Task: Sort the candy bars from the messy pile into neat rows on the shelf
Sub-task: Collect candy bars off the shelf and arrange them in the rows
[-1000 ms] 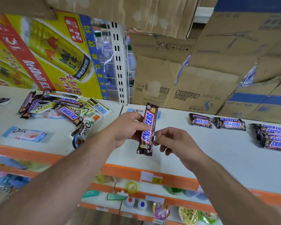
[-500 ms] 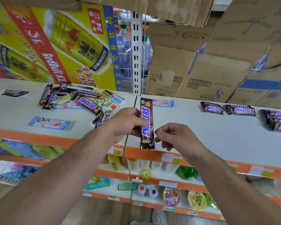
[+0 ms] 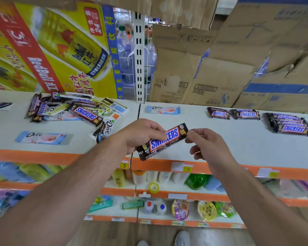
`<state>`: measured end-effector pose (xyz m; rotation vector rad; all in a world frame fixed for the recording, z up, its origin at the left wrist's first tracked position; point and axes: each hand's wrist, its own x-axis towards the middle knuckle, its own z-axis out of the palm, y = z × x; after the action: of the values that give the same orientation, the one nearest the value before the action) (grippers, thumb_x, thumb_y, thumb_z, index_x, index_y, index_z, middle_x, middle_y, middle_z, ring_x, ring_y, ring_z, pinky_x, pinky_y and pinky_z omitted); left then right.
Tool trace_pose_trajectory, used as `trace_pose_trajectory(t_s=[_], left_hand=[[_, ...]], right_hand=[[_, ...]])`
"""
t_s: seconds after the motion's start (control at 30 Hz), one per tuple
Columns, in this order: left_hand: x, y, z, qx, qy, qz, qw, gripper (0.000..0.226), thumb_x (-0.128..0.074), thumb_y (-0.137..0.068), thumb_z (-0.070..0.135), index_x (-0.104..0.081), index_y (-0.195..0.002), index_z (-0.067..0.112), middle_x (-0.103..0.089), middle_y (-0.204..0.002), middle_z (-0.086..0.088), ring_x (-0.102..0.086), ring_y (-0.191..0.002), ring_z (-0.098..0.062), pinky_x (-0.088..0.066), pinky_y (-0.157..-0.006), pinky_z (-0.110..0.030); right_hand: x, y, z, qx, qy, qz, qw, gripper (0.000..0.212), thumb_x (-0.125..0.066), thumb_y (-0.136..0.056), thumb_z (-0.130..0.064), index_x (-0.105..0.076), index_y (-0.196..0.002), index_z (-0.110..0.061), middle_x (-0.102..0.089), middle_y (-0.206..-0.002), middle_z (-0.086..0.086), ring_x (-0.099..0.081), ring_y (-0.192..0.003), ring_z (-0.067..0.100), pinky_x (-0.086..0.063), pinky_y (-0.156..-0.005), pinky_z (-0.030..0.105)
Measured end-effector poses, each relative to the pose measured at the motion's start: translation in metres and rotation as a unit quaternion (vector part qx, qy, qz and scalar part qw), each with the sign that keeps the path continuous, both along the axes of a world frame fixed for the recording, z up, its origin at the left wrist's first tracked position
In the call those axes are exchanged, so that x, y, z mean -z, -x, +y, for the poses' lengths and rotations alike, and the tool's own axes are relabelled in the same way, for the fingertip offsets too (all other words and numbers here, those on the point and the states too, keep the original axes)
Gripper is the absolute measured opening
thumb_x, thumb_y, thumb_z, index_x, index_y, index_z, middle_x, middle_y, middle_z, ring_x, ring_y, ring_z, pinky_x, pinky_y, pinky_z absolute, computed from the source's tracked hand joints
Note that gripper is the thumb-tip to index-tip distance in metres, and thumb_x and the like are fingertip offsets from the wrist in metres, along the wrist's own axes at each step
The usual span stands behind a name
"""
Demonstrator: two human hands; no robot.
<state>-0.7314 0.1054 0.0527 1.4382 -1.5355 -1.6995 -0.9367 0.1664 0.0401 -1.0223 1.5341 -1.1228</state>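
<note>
My left hand [image 3: 140, 133] grips a brown Snickers bar [image 3: 164, 140], held tilted above the white shelf [image 3: 212, 148] near its front edge. My right hand [image 3: 205, 143] pinches the bar's upper right end with thumb and forefinger. The messy pile [image 3: 73, 110] of Snickers and Dove bars lies at the back left. Two Snickers bars [image 3: 233, 113] lie side by side at the back right, and a stack of Snickers bars [image 3: 290, 124] lies further right. One blue Dove bar [image 3: 164, 110] lies at the back middle, another Dove bar [image 3: 41, 138] at the front left.
A yellow Red Bull carton [image 3: 52, 50] and brown cardboard boxes [image 3: 212, 71] stand behind the shelf, with a white slotted upright [image 3: 139, 55] between them. The shelf has an orange front strip [image 3: 220, 168] with price tags. Lower shelves hold bottles and small packs.
The Snickers bar has turned from upright to a slanted, nearly sideways position. My right hand has shifted right to its upper end. The view has moved slightly left.
</note>
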Motion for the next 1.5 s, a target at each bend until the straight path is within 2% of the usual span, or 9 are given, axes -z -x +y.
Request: trace_pose_trajectory(t_s=[0.1, 0.27, 0.53, 0.7, 0.87, 1.0, 1.1, 1.33, 1.5], left_hand=[[-0.003, 0.02, -0.002, 0.053, -0.004, -0.008, 0.999, 0.008, -0.073, -0.081, 0.006, -0.075, -0.088, 0.009, -0.072, -0.076, -0.012, -0.065, -0.061, -0.017, -0.053, -0.059, -0.024], [-0.008, 0.07, 0.0, 0.132, 0.008, -0.019, 0.991, 0.007, -0.073, -0.082, 0.007, -0.075, -0.088, 0.01, -0.073, -0.078, -0.012, -0.065, -0.063, -0.016, -0.053, -0.059, -0.024], [-0.013, 0.176, 0.022, 0.202, 0.038, -0.041, 0.978, 0.007, -0.073, -0.083, 0.008, -0.075, -0.088, 0.01, -0.073, -0.076, -0.009, -0.064, -0.06, -0.013, -0.052, -0.057, -0.021], [-0.013, 0.259, 0.046, 0.225, 0.048, -0.043, 0.972, 0.005, -0.073, -0.083, 0.007, -0.075, -0.086, 0.01, -0.072, -0.077, -0.011, -0.063, -0.06, -0.013, -0.051, -0.056, -0.02], [-0.011, 0.342, 0.066, 0.242, 0.063, -0.04, 0.967, 0.006, -0.074, -0.082, 0.009, -0.077, -0.086, 0.012, -0.073, -0.078, -0.01, -0.064, -0.063, -0.013, -0.051, -0.06, -0.022], [-0.008, 0.398, 0.079, 0.244, 0.079, -0.03, 0.966, 0.006, -0.076, -0.081, 0.011, -0.078, -0.085, 0.015, -0.074, -0.081, -0.009, -0.064, -0.068, -0.013, -0.05, -0.067, -0.026], [-0.008, 0.429, 0.08, 0.249, 0.074, -0.036, 0.965, 0.008, -0.076, -0.081, 0.011, -0.078, -0.087, 0.014, -0.075, -0.082, -0.008, -0.066, -0.068, -0.014, -0.05, -0.067, -0.027], [-0.01, 0.478, 0.054, 0.269, 0.09, -0.06, 0.957, 0.006, -0.075, -0.082, 0.01, -0.078, -0.086, 0.015, -0.075, -0.08, -0.003, -0.065, -0.07, -0.01, -0.051, -0.07, -0.025], [-0.005, 0.498, 0.018, 0.293, 0.103, -0.084, 0.947, 0.006, -0.076, -0.082, 0.013, -0.078, -0.084, 0.017, -0.072, -0.074, 0.004, -0.061, -0.068, -0.007, -0.046, -0.067, -0.023]], right_hand=[[0.0, 0.02, 0.011, 0.007, -0.007, -0.007, 1.0, 0.016, -0.062, -0.094, -0.025, -0.068, -0.1, -0.011, -0.071, -0.09, 0.01, -0.057, -0.062, 0.019, -0.044, -0.055, 0.034], [0.0, 0.061, 0.033, 0.0, 0.014, -0.004, 1.0, 0.013, -0.061, -0.095, -0.017, -0.069, -0.097, -0.006, -0.071, -0.078, 0.007, -0.055, -0.06, 0.017, -0.044, -0.055, 0.034], [0.01, 0.157, 0.074, 0.049, 0.029, -0.011, 0.998, 0.016, -0.063, -0.093, -0.008, -0.066, -0.077, -0.01, -0.059, -0.056, 0.007, -0.051, -0.054, 0.02, -0.042, -0.053, 0.03], [0.009, 0.234, 0.104, 0.075, 0.03, -0.034, 0.996, 0.017, -0.061, -0.091, -0.003, -0.062, -0.075, -0.006, -0.052, -0.054, 0.009, -0.047, -0.046, 0.017, -0.038, -0.043, 0.022], [0.009, 0.319, 0.129, 0.078, 0.03, -0.041, 0.996, 0.016, -0.064, -0.09, -0.006, -0.063, -0.074, -0.009, -0.052, -0.055, 0.008, -0.047, -0.055, 0.022, -0.039, -0.054, 0.033], [0.007, 0.375, 0.142, 0.074, 0.033, -0.049, 0.995, 0.011, -0.064, -0.088, -0.006, -0.063, -0.086, 0.005, -0.052, -0.061, 0.017, -0.046, -0.053, 0.023, -0.037, -0.051, 0.03], [0.007, 0.405, 0.145, 0.08, 0.029, -0.041, 0.996, 0.008, -0.065, -0.089, -0.008, -0.066, -0.084, -0.001, -0.052, -0.058, 0.011, -0.047, -0.053, 0.022, -0.038, -0.053, 0.031], [0.011, 0.453, 0.12, 0.079, 0.014, -0.029, 0.996, 0.006, -0.068, -0.088, -0.012, -0.072, -0.083, -0.011, -0.056, -0.063, 0.013, -0.05, -0.06, 0.022, -0.042, -0.056, 0.033], [0.009, 0.471, 0.084, 0.041, 0.0, 0.014, 0.999, 0.005, -0.069, -0.089, -0.011, -0.074, -0.091, -0.01, -0.06, -0.066, 0.009, -0.052, -0.062, 0.017, -0.045, -0.059, 0.031]])
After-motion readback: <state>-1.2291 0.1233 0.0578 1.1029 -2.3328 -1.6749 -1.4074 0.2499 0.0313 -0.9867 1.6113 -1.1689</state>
